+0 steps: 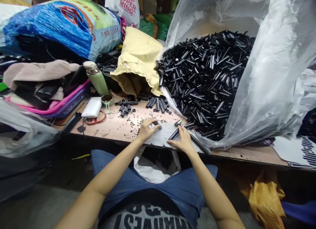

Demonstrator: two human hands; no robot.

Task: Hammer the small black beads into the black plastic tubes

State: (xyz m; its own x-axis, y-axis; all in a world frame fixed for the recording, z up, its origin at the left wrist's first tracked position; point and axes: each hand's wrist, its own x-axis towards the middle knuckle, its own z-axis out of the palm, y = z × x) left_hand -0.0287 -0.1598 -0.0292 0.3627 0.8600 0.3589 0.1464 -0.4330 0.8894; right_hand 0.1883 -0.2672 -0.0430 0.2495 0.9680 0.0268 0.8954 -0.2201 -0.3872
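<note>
My left hand (146, 131) is curled at the table edge, thumb and fingers pinched around a small black round piece (156, 123). My right hand (183, 140) is closed over a slim black tube (174, 134) that lies slanted beneath its thumb and fingers. Just beyond those fingertips is a small dark piece with a pale yellowish end (178, 123); whether the fingers grip it is unclear. Another long black tube (197, 141) lies to the right of this hand. A whitish sheet (158, 138) covers the tabletop between and under both hands.
A clear plastic bag (249, 90) spills a heap of black tubes (207, 71) at right. Tiny black bits and ribbed black rollers (158, 103) lie beyond my hands. Left are red scissors (98, 118), a white power bank (92, 107), a green flask (96, 78) and a pink basket (61, 105).
</note>
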